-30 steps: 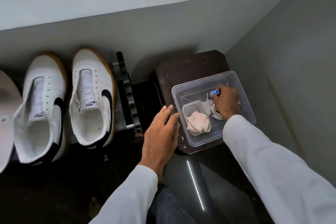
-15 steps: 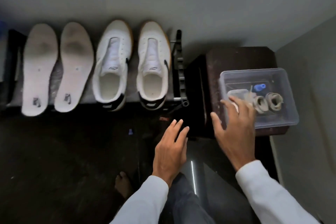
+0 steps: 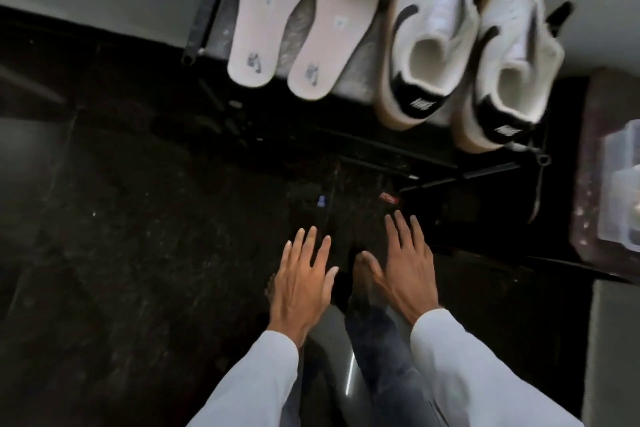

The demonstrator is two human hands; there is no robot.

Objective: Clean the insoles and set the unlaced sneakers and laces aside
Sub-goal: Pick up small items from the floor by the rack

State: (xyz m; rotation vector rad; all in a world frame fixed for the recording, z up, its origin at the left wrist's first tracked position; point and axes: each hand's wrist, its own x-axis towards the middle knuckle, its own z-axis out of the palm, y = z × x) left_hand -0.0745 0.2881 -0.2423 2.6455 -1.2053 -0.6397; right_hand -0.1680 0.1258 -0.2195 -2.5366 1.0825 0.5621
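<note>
Two pale insoles, a left insole (image 3: 270, 14) and a right insole (image 3: 332, 21), lie side by side on a low black rack (image 3: 204, 10) at the top. Right of them stand two white unlaced sneakers with black heels, one (image 3: 426, 45) beside the other (image 3: 509, 73). My left hand (image 3: 301, 284) and my right hand (image 3: 405, 263) hover flat over the dark floor, fingers straight and spread, holding nothing. A clear plastic box (image 3: 620, 184) shows at the right edge; its contents are blurred.
The clear box sits on a dark brown stool (image 3: 585, 163). A pale wall runs behind the rack. Small bits, a blue one (image 3: 321, 200) and a red one (image 3: 388, 198), lie on the dark floor (image 3: 138, 218). My knees in jeans (image 3: 381, 340) are below the hands.
My right hand has left the clear box and drawn back beside the left hand, empty. The view has swung left and down, so the box is now at the right edge.
</note>
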